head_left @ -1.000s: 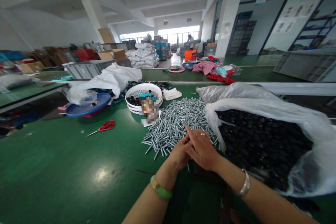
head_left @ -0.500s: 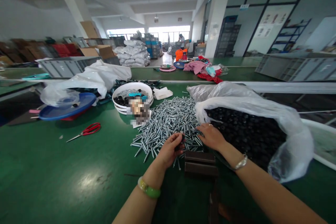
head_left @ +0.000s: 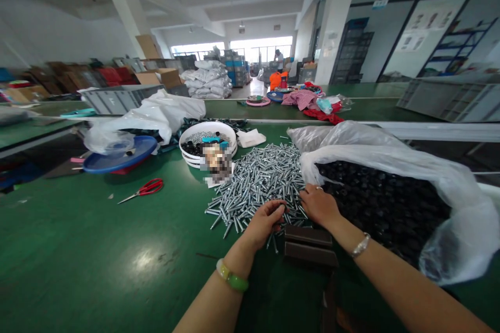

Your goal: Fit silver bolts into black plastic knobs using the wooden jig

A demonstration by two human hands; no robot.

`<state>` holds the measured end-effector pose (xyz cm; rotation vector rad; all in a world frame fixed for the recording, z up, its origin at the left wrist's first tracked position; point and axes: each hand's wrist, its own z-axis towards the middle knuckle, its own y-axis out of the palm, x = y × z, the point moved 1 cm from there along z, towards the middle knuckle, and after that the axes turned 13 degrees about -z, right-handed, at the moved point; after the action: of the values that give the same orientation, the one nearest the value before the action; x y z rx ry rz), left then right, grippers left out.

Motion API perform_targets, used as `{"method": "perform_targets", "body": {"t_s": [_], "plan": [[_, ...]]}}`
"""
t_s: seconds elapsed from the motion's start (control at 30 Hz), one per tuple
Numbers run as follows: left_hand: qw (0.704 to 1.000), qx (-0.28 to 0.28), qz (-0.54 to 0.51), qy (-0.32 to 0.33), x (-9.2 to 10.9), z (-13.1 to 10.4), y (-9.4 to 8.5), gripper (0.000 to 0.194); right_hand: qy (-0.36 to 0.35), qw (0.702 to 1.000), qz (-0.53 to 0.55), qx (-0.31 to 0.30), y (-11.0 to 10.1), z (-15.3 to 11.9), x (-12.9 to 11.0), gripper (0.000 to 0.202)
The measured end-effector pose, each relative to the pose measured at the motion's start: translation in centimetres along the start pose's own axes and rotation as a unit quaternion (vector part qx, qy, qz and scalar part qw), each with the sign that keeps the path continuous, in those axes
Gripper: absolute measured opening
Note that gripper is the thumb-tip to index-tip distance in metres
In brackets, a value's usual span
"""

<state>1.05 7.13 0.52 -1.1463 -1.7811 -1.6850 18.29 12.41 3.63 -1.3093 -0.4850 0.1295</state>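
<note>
My left hand point(head_left: 269, 220) is at the near edge of a heap of silver bolts point(head_left: 258, 182), thumb and fingers pinched together on a small black part, mostly hidden by the fingertips. Just to its right, my right hand point(head_left: 321, 206) reaches over the heap's right edge, fingers curled and closed; what they grip, if anything, is hidden. Beside it lies an open clear plastic bag point(head_left: 449, 177) full of small black parts point(head_left: 386, 208). A dark brown grooved block point(head_left: 310, 252) sits on the green table just below both hands.
Red-handled scissors point(head_left: 150, 186) lie on the left. Behind them is a blue tray point(head_left: 121, 160). Stacked white bowls point(head_left: 185, 140) holding small parts stand behind the bolts. Grey crates point(head_left: 121, 99) and cloths point(head_left: 302, 99) are farther back, and a person point(head_left: 278, 60) is in the distance.
The view has swung slightly left, so everything sits farther right. My right hand's fingers have curled in from a more stretched position. My left hand keeps its pinch, turned a little.
</note>
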Motion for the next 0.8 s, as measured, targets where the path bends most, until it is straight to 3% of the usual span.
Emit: {"method": "perform_targets", "body": {"t_s": [0.23, 0.37, 0.47, 0.6, 0.7, 0.8], "plan": [[0.995, 0.004, 0.078, 0.06, 0.0, -0.1, 0.3, 0.041, -0.036, 0.991, 0.125, 0.02, -2.1, -0.1, -0.3, 0.02], [0.979, 0.016, 0.164, 0.124, 0.1, 0.0, 0.5, 0.033, -0.091, 0.958, 0.271, -0.008, -4.5, -1.7, -1.0, 0.023], [0.957, -0.007, 0.235, 0.169, 0.2, -0.1, 0.7, 0.024, -0.066, 0.953, 0.296, 0.004, -5.4, -2.5, -1.3, 0.02], [0.944, -0.043, 0.28, 0.168, 0.4, -0.4, 1.0, 0.027, -0.065, 0.938, 0.341, 0.014, -6.0, -2.8, -1.6, 0.019], [0.915, -0.063, 0.362, 0.167, 0.9, -0.7, 1.4, 0.021, -0.078, 0.938, 0.338, 0.024, -6.6, -2.8, -2.1, 0.015], [0.859, -0.062, 0.47, 0.193, 1.6, -1.1, 1.9, 0.021, -0.107, 0.95, 0.293, 0.026, -7.4, -2.9, -2.6, 0.012]]}}
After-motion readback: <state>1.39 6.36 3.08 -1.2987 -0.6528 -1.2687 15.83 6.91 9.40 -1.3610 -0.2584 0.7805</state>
